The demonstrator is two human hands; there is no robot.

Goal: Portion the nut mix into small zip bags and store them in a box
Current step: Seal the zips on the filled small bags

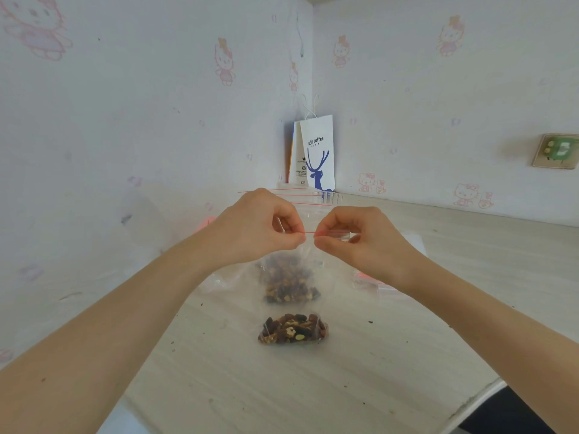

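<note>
A small clear zip bag (289, 283) with a red seal line hangs upright above the table, its lower part filled with brown nut mix. My left hand (260, 227) and my right hand (360, 236) both pinch its top edge, thumbs and forefingers close together on the red strip. A second small zip bag of nut mix (293, 332) lies flat on the table nearer to me. Behind my hands more clear bags with red seal lines (313, 197) are partly hidden. No box can be made out.
A white paper coffee bag with a blue deer (318, 151) stands in the wall corner. Empty clear bags (369, 281) lie under my right wrist. The pale wooden table (438, 308) carries crumbs; its front edge runs lower right. A wall socket (557, 150) is on the right wall.
</note>
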